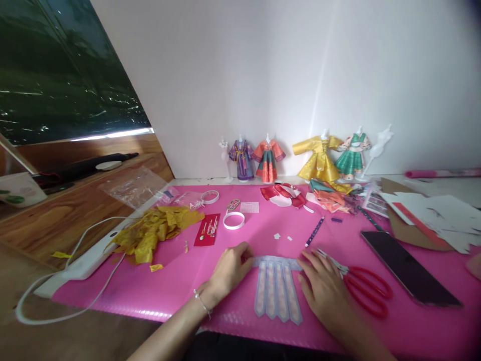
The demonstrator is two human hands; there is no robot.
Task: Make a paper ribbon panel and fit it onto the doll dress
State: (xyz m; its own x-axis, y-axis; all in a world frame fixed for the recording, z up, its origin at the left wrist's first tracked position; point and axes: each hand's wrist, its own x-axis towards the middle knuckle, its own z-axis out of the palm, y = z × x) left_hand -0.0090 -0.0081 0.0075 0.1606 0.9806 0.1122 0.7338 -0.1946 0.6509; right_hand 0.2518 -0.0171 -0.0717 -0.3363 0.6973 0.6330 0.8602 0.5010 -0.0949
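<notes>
A pale blue-grey piece (278, 288) with several pointed, patterned strips hanging from a band lies flat on the pink mat (158, 288). My left hand (233, 265) is closed at the left end of the band, its fingertips pinched on it. At the right end, my right hand (323, 281) rests with its fingers spread, fingertips touching the band. Red-handled scissors (366, 286) lie beside and partly behind my right hand, blades pointing up and left. Beyond the hands are a dark patterned pen (314, 232) and small white scraps (277, 236).
Small dressed mannequins stand along the wall, one in a yellow dress (319, 160). Crumpled yellow material (150, 233), a red card (207, 230) and a white tape ring (233, 221) lie left. At right are a black phone (409, 268) and white papers (439, 210).
</notes>
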